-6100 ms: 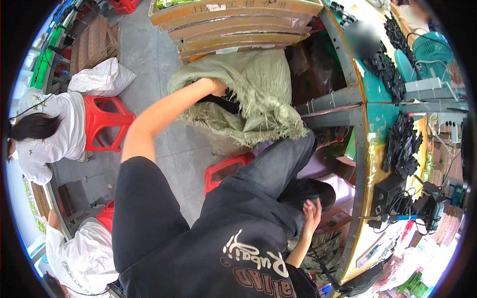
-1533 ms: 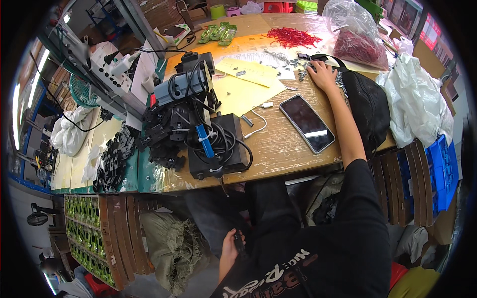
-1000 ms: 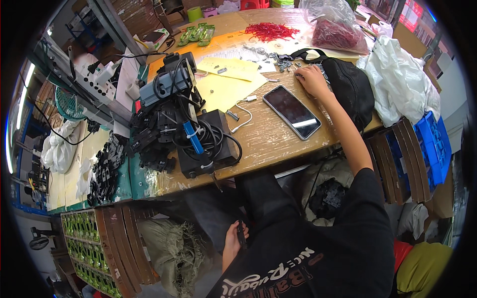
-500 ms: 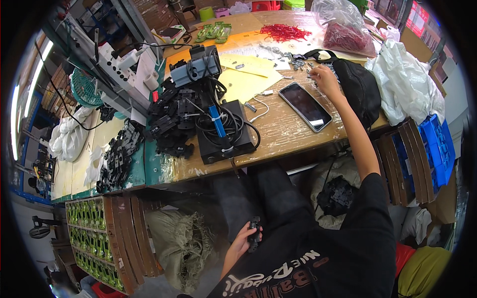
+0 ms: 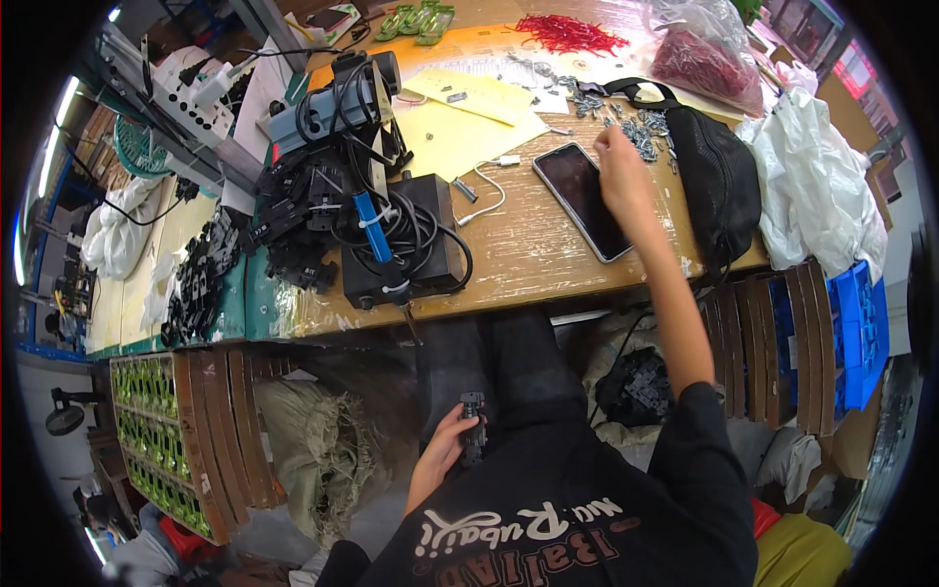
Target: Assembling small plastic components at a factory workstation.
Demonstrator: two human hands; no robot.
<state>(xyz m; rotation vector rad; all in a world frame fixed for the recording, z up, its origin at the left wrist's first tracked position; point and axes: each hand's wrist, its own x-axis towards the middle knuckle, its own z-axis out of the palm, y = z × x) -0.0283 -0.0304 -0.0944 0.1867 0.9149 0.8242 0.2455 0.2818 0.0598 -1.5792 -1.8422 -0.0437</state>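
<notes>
On the wooden workbench (image 5: 548, 245), my right hand (image 5: 618, 174) rests with fingers curled down over a scatter of small grey metal parts (image 5: 641, 132), just beside a dark smartphone (image 5: 584, 199) and a black bag (image 5: 719, 181); whether it grips one I cannot tell. Below the bench edge, at my lap, my left hand (image 5: 445, 452) is closed around a small black plastic component (image 5: 473, 438).

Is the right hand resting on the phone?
No, the right hand reaches the small metal parts beyond the phone.
</notes>
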